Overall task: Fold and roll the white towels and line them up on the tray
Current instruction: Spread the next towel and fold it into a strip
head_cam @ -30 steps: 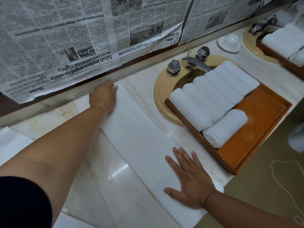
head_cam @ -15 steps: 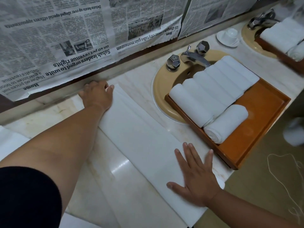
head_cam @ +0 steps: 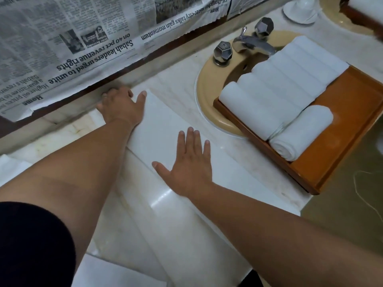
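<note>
A white towel [head_cam: 163, 125] lies flat on the marble counter, folded into a long strip that runs from the back wall toward the front edge. My left hand [head_cam: 121, 106] rests palm down on its far end, fingers spread. My right hand [head_cam: 189, 164] lies flat on the middle of the strip, fingers apart. To the right, a wooden tray [head_cam: 339, 137] sits across the sink and carries several rolled white towels [head_cam: 277, 88] in a row, with one more roll [head_cam: 300, 132] in front of them.
The beige sink [head_cam: 209, 90] with a chrome tap [head_cam: 252, 43] and two knobs lies under the tray. Newspaper [head_cam: 72, 42] covers the back wall. A white cup and saucer [head_cam: 300, 9] stand far right. More white cloth [head_cam: 12, 168] lies at the left edge.
My right hand has slid along the strip from its near end up to its middle. My left hand stays on the far end. The camera has tilted closer.
</note>
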